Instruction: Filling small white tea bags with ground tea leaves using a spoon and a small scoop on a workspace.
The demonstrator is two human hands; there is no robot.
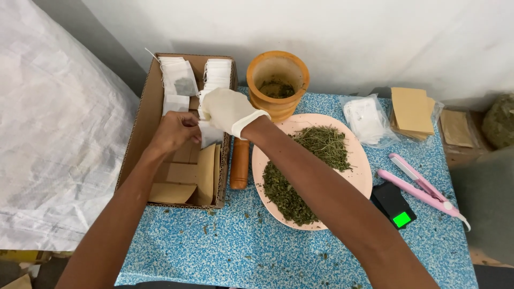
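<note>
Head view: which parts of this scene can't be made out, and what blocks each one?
- Small white paper bag: mostly covered by the white-gloved right hand and bare left hand.
- Open brown cardboard box: its floor is hidden by bags and both hands.
- Orange wooden mortar: contents shadowed, too dark to identify.
- Small black scale: partly behind the right forearm.
- Greenish heap: cut off by the right edge.

One head-worn view – looking steeply down, close over the blue table [235,246]
</note>
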